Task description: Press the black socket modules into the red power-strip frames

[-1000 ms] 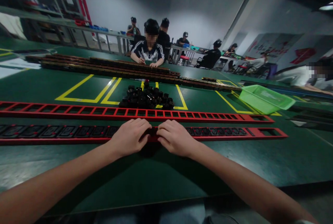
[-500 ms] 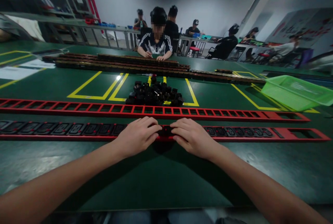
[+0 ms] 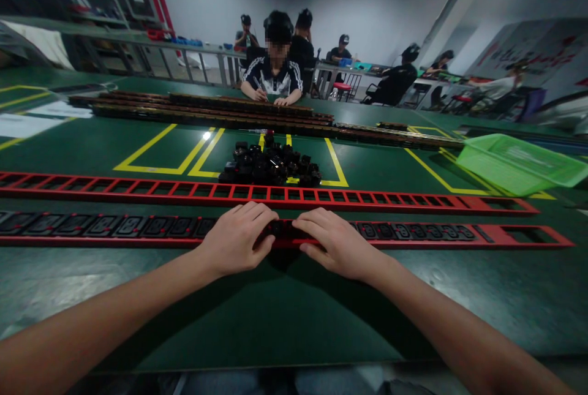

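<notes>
A long red strip (image 3: 496, 234) with slots lies across the table in front of me, many of its slots filled with black socket-like blocks (image 3: 130, 225). Near its middle, my left hand (image 3: 241, 236) curls its fingers and thumb around a small black block (image 3: 275, 227), mostly hidden by the hand. Just to the right, my right hand (image 3: 337, 239) touches the strip with its fingertips, its thumb apart below them. Beyond the hands lies a second red strip (image 3: 390, 200) with open slots. Behind that is a pile of loose black blocks (image 3: 271, 163).
A green plastic basket (image 3: 519, 165) stands at the right. Long dark rails (image 3: 206, 110) lie stacked across the far side of the table. A co-worker (image 3: 274, 70) sits opposite, and other people sit farther back. Yellow tape (image 3: 151, 169) marks the green tabletop.
My hands have moved slightly apart; the right fingers and thumb have spread a little. The view has shifted slightly.
</notes>
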